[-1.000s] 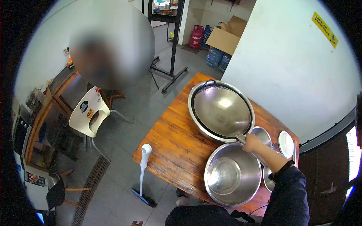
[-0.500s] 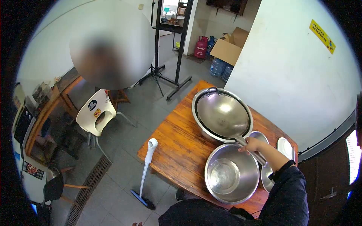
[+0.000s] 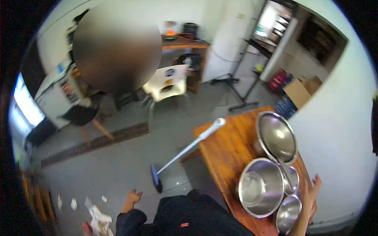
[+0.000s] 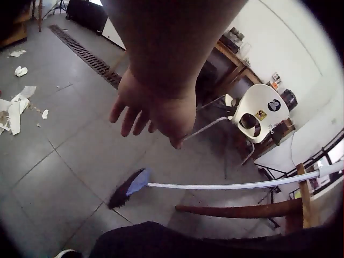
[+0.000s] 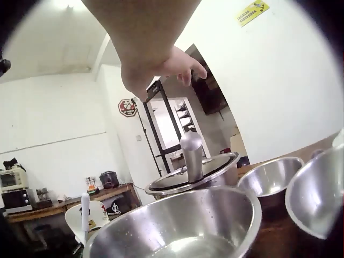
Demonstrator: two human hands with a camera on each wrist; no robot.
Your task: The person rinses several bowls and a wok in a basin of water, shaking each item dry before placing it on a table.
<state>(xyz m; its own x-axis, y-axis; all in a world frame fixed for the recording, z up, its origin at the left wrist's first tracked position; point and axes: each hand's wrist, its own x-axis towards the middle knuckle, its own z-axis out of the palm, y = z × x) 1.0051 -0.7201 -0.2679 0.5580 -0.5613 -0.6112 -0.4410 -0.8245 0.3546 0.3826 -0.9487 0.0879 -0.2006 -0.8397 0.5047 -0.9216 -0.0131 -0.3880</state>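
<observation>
My right hand (image 3: 312, 192) is raised with spread fingers beside the bowls at the table's right side, holding nothing; in the right wrist view the hand (image 5: 161, 70) hangs above the pan's metal handle (image 5: 192, 156). The wide pan (image 3: 277, 135) rests in a steel basin at the far end, its handle (image 3: 287, 175) reaching past the large steel bowl (image 3: 260, 188). My left hand (image 3: 134, 196) hangs over the floor, fingers loose and empty, left of the broom (image 3: 185, 149). The left wrist view shows this hand (image 4: 156, 107) above the broom head (image 4: 138, 183).
The wooden table (image 3: 224, 153) also bears two smaller bowls (image 3: 288, 214). A white chair (image 3: 167, 84) stands across the floor, near a drain grate (image 3: 98, 143). Scraps of paper (image 3: 98, 218) lie at the lower left. A cardboard box (image 3: 301, 92) is behind the table.
My right hand has let go of the pan's handle and moved away with fingers spread. The view has turned left, and more of my left hand and forearm shows.
</observation>
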